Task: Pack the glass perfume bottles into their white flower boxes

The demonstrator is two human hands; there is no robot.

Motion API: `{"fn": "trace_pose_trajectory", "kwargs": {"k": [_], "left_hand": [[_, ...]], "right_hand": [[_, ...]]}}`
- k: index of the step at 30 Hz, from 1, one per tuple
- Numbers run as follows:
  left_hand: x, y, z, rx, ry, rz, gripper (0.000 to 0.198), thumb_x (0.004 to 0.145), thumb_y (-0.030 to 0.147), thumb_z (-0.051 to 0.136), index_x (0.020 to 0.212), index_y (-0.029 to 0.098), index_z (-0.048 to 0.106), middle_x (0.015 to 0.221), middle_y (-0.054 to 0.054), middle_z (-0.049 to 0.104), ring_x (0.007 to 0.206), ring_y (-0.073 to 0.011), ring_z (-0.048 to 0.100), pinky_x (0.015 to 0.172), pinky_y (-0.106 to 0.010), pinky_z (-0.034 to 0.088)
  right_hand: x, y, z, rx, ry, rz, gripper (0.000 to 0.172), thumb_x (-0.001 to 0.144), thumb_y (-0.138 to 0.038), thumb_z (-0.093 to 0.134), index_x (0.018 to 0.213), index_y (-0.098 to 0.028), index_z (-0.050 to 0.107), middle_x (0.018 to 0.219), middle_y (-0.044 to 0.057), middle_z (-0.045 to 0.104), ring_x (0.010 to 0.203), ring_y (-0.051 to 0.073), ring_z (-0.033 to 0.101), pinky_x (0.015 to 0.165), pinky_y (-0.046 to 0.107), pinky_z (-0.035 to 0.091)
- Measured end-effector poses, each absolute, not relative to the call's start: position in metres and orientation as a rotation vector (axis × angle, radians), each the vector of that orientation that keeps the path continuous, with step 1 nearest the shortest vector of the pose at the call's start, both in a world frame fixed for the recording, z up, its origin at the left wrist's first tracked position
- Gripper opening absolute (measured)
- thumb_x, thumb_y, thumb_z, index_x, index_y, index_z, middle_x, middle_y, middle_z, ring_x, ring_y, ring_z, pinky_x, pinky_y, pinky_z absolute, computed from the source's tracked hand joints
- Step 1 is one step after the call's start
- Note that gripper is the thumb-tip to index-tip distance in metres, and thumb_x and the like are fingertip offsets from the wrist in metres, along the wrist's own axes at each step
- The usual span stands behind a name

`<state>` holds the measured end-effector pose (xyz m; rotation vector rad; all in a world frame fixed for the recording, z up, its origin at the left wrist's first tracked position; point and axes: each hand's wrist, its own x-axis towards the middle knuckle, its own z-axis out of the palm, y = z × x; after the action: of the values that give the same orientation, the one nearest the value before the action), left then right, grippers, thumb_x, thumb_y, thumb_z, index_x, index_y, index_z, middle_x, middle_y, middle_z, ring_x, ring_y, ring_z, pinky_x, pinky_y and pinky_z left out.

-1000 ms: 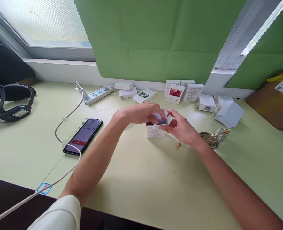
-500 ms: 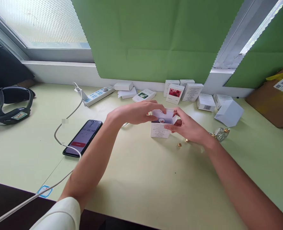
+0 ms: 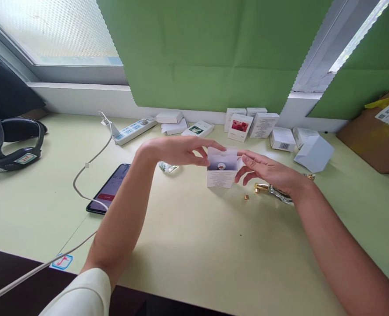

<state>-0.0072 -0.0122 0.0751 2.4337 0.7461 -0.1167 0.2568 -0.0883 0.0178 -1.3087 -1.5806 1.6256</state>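
Observation:
A small white box with fine print stands upright, its top flaps raised. Inside it shows a round white piece. My left hand is at the box's left side, thumb at the near left edge and index finger along the back flap. My right hand is by the right side flap, fingers apart, fingertips close to or touching it. Beneath my right wrist lies a clear glass object with gold fittings, partly hidden. In front of it sits a small gold piece. A clear glass piece lies left of the box.
Several white boxes stand along the back, with others lying left of them. A phone, white cable and power strip are at left. A headset is far left; a cardboard box stands right.
My right hand has opened and shifted right, off the box's front edge. My left wrist has moved slightly left, uncovering the glass piece. More of the gold-fitted glass object shows.

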Motion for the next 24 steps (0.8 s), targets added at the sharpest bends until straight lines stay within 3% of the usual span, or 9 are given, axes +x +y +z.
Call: {"fn": "trace_pose_trajectory", "kwargs": {"k": [10,17,24], "left_hand": [[0.007,-0.005,0.058,2.413,0.758,-0.092,0.050,0.092,0.043,0.051,0.140,0.035,0.039,0.120,-0.002,0.061,0.096,-0.0163,0.057,0.075,-0.026,0.040],[0.012,-0.006,0.055,2.458,0.824,-0.120,0.039,0.091,0.044,0.051,0.127,0.031,0.045,0.105,-0.002,0.061,0.083,-0.0156,0.054,0.068,-0.025,0.037],[0.014,-0.005,0.051,2.508,0.829,-0.060,0.023,0.093,0.036,0.046,0.115,0.029,0.048,0.089,0.000,0.060,0.073,-0.0141,0.049,0.062,-0.024,0.034]], "right_hand": [[0.251,-0.080,0.001,-1.242,-1.561,1.607,0.063,0.089,-0.057,0.055,0.145,-0.032,0.041,0.100,0.005,0.068,0.082,0.019,0.064,0.074,0.035,0.052],[0.249,-0.080,-0.001,-1.167,-1.596,1.593,0.048,0.089,-0.055,0.057,0.130,-0.030,0.055,0.111,0.006,0.065,0.082,0.018,0.062,0.074,0.034,0.051],[0.250,-0.078,-0.003,-1.164,-1.621,1.586,0.038,0.088,-0.056,0.056,0.113,-0.027,0.059,0.102,0.004,0.062,0.082,0.018,0.061,0.074,0.034,0.050]]}}
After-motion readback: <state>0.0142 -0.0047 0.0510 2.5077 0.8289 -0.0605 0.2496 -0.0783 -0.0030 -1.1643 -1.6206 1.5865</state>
